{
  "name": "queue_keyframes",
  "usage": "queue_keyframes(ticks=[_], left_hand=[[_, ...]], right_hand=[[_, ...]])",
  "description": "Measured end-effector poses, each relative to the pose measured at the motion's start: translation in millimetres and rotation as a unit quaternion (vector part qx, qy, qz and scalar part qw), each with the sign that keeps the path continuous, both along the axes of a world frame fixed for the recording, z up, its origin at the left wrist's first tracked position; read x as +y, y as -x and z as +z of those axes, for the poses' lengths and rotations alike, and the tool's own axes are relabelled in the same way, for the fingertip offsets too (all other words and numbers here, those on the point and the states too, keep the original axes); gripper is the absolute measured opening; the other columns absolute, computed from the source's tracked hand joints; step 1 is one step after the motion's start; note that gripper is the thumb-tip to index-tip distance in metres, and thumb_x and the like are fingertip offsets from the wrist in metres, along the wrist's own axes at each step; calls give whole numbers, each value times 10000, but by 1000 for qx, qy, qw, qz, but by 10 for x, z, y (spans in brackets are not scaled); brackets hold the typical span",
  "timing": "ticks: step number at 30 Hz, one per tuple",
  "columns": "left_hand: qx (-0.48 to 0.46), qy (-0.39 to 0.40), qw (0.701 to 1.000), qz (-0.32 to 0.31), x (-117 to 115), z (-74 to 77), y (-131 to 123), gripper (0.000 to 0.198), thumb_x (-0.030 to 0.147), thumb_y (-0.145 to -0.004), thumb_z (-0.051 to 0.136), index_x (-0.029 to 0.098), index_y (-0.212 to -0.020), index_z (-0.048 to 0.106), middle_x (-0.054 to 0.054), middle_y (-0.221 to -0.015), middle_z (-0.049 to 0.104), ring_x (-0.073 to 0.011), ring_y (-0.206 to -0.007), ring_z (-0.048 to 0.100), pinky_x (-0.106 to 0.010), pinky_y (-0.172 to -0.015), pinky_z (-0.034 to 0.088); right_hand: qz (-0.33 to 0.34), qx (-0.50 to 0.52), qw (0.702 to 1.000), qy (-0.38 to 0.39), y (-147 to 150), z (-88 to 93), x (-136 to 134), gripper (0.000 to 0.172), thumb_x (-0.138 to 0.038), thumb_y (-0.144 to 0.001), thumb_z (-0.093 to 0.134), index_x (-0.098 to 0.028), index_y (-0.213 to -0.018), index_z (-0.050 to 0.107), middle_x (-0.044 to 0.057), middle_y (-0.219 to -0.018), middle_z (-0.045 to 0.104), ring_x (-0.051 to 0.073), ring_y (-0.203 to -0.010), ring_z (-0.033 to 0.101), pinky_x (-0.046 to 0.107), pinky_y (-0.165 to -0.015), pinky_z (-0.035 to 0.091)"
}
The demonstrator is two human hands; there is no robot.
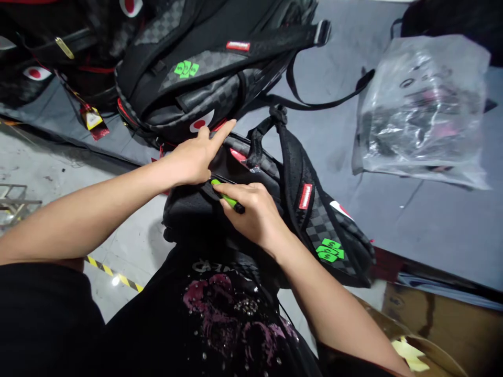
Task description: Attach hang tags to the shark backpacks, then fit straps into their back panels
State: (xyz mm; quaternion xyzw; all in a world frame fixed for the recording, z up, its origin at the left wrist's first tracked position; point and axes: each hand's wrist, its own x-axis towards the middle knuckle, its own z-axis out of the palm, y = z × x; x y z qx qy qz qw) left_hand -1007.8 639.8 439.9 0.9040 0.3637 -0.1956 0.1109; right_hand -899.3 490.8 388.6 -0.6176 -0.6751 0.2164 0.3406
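A black checkered backpack (pixel 314 220) lies against my body at the table edge, straps up. My left hand (pixel 194 157) rests on its top panel, forefinger stretched out and the other fingers curled, pressing the fabric. My right hand (pixel 253 212) is closed in a pinch on a small green and black tool (pixel 228 199) laid against the bag's seam just below my left hand. The bag carries a red label and green stickers (pixel 329 250) on its strap.
A second black checkered backpack (pixel 204 78) lies on the grey table (pixel 424 220) behind. A clear plastic bag (pixel 424 104) with a bag inside sits at the right. More bags are stacked at upper left. A cardboard box (pixel 432 324) stands at lower right.
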Motion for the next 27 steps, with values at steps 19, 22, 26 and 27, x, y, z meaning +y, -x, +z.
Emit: queue_keyframes(ticks=[19,22,26,27], left_hand=[[-22,17,1000,7,-21,4,21,1088,144,-785,640,344,-1536,-120,-162,-1429,333,-262,-1044,636,-318,-818,510],[-21,24,999,10,-26,15,17,1077,140,-793,625,345,-1535,-129,-167,-1450,313,-263,-1058,631,-323,-833,508],[-10,23,1000,10,-28,38,7,1078,131,-786,625,349,-1536,-119,-162,-1461,311,-257,-1064,629,-321,-844,508],[-10,21,1000,9,-25,40,6,1085,130,-781,629,353,-1534,-120,-156,-1455,319,-252,-1057,632,-315,-839,508]], right_hand=[[-36,9,999,-14,71,-1,-11,276,-166,-892,575,-213,-1138,692,56,-1119,742,214,-979,713,377,-840,462],[-34,-1,999,-13,74,5,-9,282,-155,-883,587,-224,-1134,694,49,-1113,744,214,-972,715,382,-836,460],[-41,-5,999,-9,71,14,-32,287,-147,-886,574,-223,-1135,696,59,-1149,731,225,-1026,701,394,-850,459],[-38,-2,999,-5,69,16,-37,288,-149,-881,585,-228,-1134,698,55,-1143,733,225,-1017,704,393,-848,461]])
